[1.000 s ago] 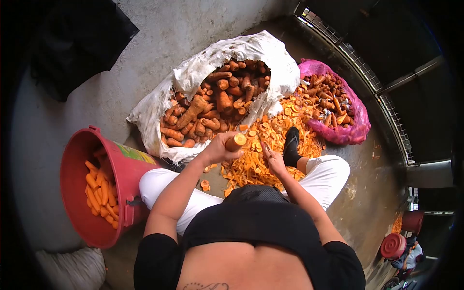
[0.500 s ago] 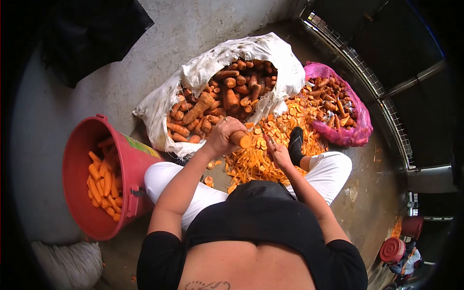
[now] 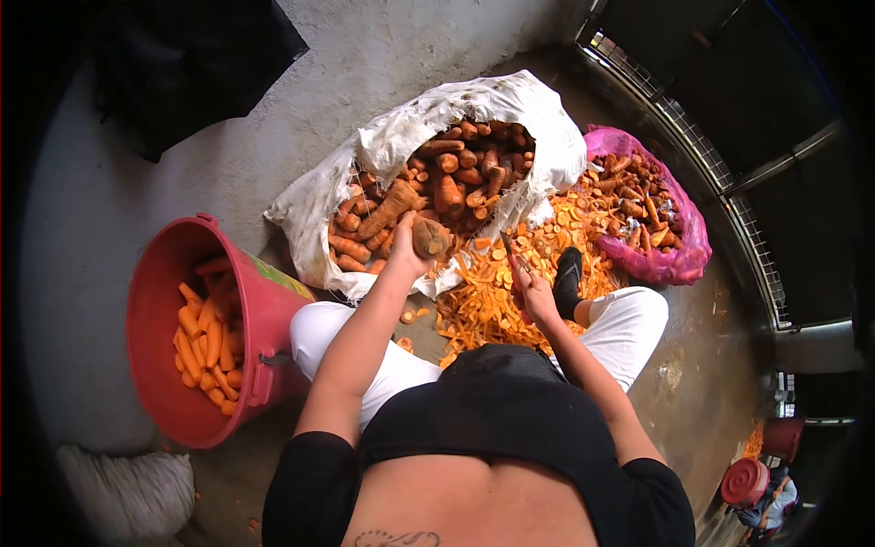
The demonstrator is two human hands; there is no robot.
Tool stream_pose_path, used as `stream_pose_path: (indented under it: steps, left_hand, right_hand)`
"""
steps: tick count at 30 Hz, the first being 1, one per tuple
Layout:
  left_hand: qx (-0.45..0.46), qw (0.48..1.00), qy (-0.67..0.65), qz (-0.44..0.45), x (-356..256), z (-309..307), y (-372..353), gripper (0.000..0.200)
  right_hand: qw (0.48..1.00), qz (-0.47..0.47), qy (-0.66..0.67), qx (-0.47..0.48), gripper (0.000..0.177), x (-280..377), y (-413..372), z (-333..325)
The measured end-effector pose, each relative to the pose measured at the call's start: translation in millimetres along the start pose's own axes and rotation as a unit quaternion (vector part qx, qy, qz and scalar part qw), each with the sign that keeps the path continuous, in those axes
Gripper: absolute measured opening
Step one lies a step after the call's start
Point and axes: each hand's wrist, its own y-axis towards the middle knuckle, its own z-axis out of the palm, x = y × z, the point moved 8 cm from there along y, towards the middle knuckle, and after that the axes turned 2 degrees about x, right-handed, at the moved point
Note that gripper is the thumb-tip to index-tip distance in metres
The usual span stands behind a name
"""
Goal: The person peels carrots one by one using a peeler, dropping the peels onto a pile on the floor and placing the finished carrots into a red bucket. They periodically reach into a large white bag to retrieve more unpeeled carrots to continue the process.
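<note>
My left hand (image 3: 409,248) is closed round a thick carrot (image 3: 431,237), its brownish end turned toward the camera. To the right, my right hand (image 3: 533,290) grips a knife (image 3: 509,248) by its red handle, with the dark blade pointing up and away from the carrot. Beyond my hands lies an open white sack (image 3: 314,198) full of unpeeled carrots (image 3: 449,193). Orange peelings and cut slices (image 3: 488,296) are heaped on the floor beneath and between my hands.
A red bucket (image 3: 146,365) holding peeled carrots (image 3: 205,342) stands at the left. A pink sack (image 3: 690,239) of carrot pieces lies at the right, near my dark shoe (image 3: 567,278). A pale sack (image 3: 137,492) is at lower left. Another person (image 3: 777,501) is at far lower right.
The carrot in my left hand has turned, its brownish end now facing the camera instead of the orange cut end. The knife has moved slightly away from it. The whole view has shifted a little.
</note>
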Motion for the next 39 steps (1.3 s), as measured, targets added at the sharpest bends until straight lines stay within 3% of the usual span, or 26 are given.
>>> stream_pose_path:
  steps: [2, 3, 6, 11, 13, 16, 18, 22, 24, 25, 26, 28, 29, 32, 34, 35, 38, 39]
  left_hand:
    - [-0.003, 1.000, -0.018, -0.016, 0.5, 5.3, -1.6, 0.036]
    - [0.027, 0.999, 0.016, 0.017, -4.4, 9.1, 1.5, 0.039]
    - [0.105, 0.994, -0.009, -0.013, -1.6, 18.7, 8.2, 0.043]
    - [0.128, 0.991, -0.022, 0.034, -2.5, 11.0, 28.7, 0.046]
    - [0.128, 0.987, -0.014, 0.098, -6.3, 20.0, 16.4, 0.047]
    - [0.178, 0.975, -0.008, 0.133, -5.6, 42.0, -2.5, 0.046]
    - [0.233, 0.965, -0.012, 0.118, 1.1, 49.7, -5.3, 0.045]
    - [0.296, 0.947, 0.026, 0.120, 12.0, 71.8, -33.9, 0.044]
    - [0.359, 0.918, 0.053, 0.158, 10.2, 84.7, -54.7, 0.054]
    - [0.406, 0.903, 0.047, 0.137, 10.0, 91.7, -64.9, 0.071]
    - [0.448, 0.888, 0.041, 0.093, 11.3, 97.6, -76.1, 0.076]
    - [0.527, 0.850, 0.028, 0.005, 12.4, 113.8, -109.1, 0.086]
    - [0.520, 0.854, 0.007, -0.035, 16.8, 111.8, -107.1, 0.094]
    - [0.425, 0.865, 0.267, -0.018, 34.8, 104.0, -98.2, 0.084]
    - [0.324, 0.900, 0.292, 0.021, 38.3, 93.7, -87.2, 0.048]
    - [0.284, 0.897, 0.334, 0.057, 35.3, 86.0, -74.8, 0.047]
    - [0.219, 0.868, 0.418, 0.156, 15.2, 71.5, -47.0, 0.049]
    - [0.208, 0.854, 0.439, 0.187, 7.3, 70.6, -44.6, 0.050]
  right_hand:
    - [1.000, -0.007, 0.008, 0.015, 0.042, 3.0, -3.5, 3.6]
    - [0.999, -0.012, 0.020, 0.022, 0.041, 1.2, -3.5, 4.9]
    - [0.999, -0.007, 0.044, 0.031, 0.038, 0.8, -4.4, 4.8]
    - [0.997, 0.011, 0.075, 0.027, 0.038, 12.9, -9.5, 6.8]
    - [0.998, 0.032, 0.057, 0.011, 0.044, 21.0, -11.0, 12.1]
    - [0.995, 0.013, 0.098, 0.008, 0.059, 27.3, 7.6, 30.3]
    - [0.981, 0.050, 0.188, 0.005, 0.076, 21.3, 20.7, 44.5]
    - [0.936, 0.021, 0.350, -0.036, 0.070, 40.3, 34.9, 61.8]
    - [0.919, 0.030, 0.393, 0.002, 0.094, 43.1, 45.4, 61.4]
    - [0.910, 0.037, 0.404, 0.083, 0.092, 49.9, 49.0, 60.6]
    - [0.926, 0.022, 0.376, 0.032, 0.077, 46.6, 57.8, 46.9]
    - [0.933, -0.035, 0.347, 0.094, 0.062, 80.9, 52.9, 39.4]
    - [0.936, -0.053, 0.325, 0.124, 0.056, 90.9, 53.5, 33.6]
    - [0.961, -0.131, 0.188, 0.153, 0.043, 132.5, 40.1, 32.9]
    - [0.985, -0.109, -0.034, 0.131, 0.030, 124.1, 51.7, 36.4]
    - [0.989, -0.111, 0.005, 0.095, 0.032, 119.8, 55.7, 38.3]
    - [0.987, -0.133, -0.069, -0.051, 0.036, 108.9, 51.0, 17.2]
    - [0.952, -0.178, -0.231, -0.091, 0.036, 90.5, 61.3, 4.4]
